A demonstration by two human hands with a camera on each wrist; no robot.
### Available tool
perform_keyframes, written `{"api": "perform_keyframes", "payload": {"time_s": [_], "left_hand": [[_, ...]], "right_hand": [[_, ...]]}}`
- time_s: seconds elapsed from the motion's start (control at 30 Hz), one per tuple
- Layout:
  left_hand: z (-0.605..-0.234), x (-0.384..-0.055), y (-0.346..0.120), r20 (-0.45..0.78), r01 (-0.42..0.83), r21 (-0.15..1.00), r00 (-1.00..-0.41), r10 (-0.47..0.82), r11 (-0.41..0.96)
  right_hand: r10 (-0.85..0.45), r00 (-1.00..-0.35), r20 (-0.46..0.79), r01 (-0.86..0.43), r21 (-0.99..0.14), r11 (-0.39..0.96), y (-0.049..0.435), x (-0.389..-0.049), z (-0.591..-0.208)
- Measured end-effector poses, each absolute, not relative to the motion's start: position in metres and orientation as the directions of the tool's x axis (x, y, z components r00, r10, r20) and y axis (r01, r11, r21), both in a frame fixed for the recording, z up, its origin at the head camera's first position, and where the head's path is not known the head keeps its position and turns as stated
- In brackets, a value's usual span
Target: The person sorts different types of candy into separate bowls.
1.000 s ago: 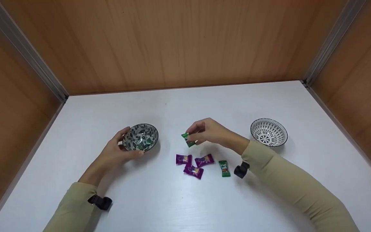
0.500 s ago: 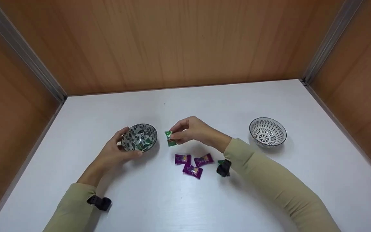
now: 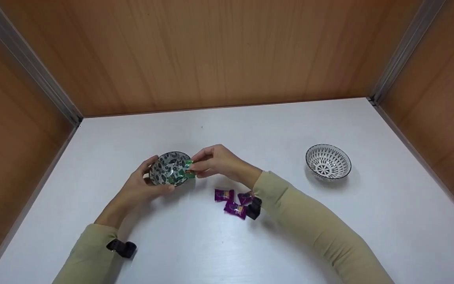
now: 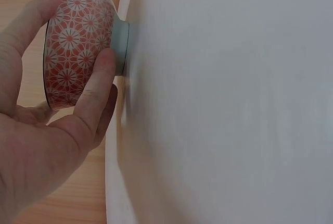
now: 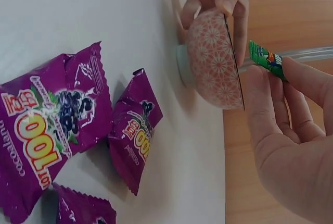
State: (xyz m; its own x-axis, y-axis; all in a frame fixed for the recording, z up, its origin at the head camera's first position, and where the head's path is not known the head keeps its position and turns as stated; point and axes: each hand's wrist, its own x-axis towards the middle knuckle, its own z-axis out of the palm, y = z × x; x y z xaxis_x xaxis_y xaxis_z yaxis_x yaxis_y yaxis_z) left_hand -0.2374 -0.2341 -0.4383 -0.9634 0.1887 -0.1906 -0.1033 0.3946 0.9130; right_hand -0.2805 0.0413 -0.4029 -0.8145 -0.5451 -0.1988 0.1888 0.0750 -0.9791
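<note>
A small patterned bowl (image 3: 168, 163), dark leaf print inside and red flowers outside (image 4: 78, 41), sits at the left of the table. My left hand (image 3: 142, 183) grips it by the side, thumb near the front rim and fingers behind. Between thumb and fingers my right hand (image 3: 215, 161) pinches a green wrapped candy (image 5: 266, 60), held at the bowl's right rim. Green wrapping also shows inside the bowl. Several purple wrapped candies, among them a left one (image 3: 224, 195) and a front one (image 3: 235, 209), lie below my right forearm.
A white bowl with black dashes (image 3: 328, 162) stands at the right of the table (image 3: 227, 252). Wooden panels (image 3: 227, 55) rise at the back and both sides. The right wrist camera (image 3: 254, 208) overlaps one purple candy.
My right hand has moved left with the green candy, from above the purple candies to the bowl's rim. Its forearm now covers the other green candy. My left hand and bowl stay put.
</note>
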Motion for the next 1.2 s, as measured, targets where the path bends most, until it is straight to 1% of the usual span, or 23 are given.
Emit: {"api": "perform_keyframes", "payload": {"time_s": [0.23,0.63,1.07,1.2], "left_hand": [[-0.436,-0.235,-0.234,-0.196,-0.107,0.911,-0.962,0.19,0.398],[-0.437,-0.235,-0.235,-0.199,-0.109,0.907,-0.962,0.185,0.407],[-0.437,-0.236,-0.235,-0.204,-0.115,0.908,-0.961,0.185,0.404],[-0.437,-0.234,-0.234,-0.197,-0.112,0.92,-0.961,0.196,0.376]], "right_hand": [[-0.524,-0.828,-0.2,0.219,-0.975,0.027,0.03,-0.28,-0.407],[-0.479,-0.851,-0.215,0.206,-0.976,0.072,0.014,-0.28,-0.414],[-0.486,-0.849,-0.206,0.215,-0.976,0.039,0.019,-0.278,-0.418],[-0.488,-0.849,-0.202,0.218,-0.976,0.025,0.02,-0.278,-0.419]]}}
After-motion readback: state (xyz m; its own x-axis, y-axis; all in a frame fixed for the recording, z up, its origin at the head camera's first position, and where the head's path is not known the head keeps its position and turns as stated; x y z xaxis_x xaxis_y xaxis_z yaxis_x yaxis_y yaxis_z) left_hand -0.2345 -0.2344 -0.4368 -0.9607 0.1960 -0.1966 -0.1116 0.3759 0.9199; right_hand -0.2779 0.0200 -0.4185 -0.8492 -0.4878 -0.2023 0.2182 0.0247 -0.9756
